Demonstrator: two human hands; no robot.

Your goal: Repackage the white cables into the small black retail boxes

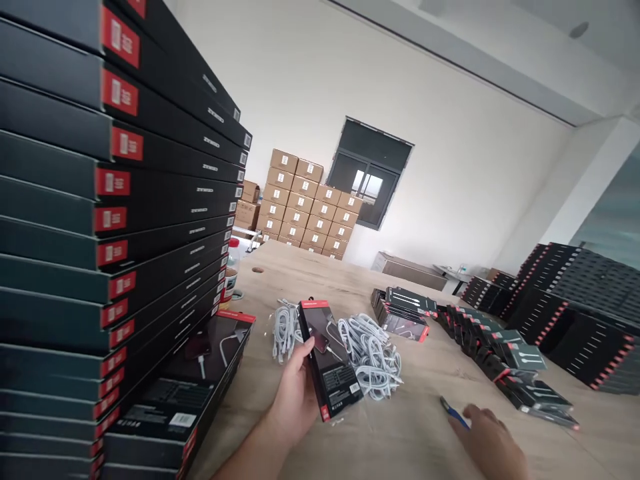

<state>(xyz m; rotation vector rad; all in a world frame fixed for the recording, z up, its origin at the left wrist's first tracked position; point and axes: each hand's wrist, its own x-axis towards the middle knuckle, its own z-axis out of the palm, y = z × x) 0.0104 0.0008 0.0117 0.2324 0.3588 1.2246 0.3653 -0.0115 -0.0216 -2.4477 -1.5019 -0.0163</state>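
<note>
My left hand (296, 393) holds a black and red product box (330, 360) upright at a tilt, thumb on its front edge. Behind the box, bundles of grey-white cables (373, 353) lie on the wooden table (405, 433), with a smaller bundle (287, 328) to the left. My right hand (487, 437) is at the lower right, its fingers at a blue and black tool (454, 412), which looks like a small cutter; the fingertips are partly hidden, so the grip is unclear.
A tall stack of black boxes (170, 200) rises at the left, beside a red-capped bottle (231, 270). Small black boxes (405, 310) and a long row of them (495, 347) lie to the right. More black stacks (575, 320) stand at the far right; brown cartons (303, 203) are behind.
</note>
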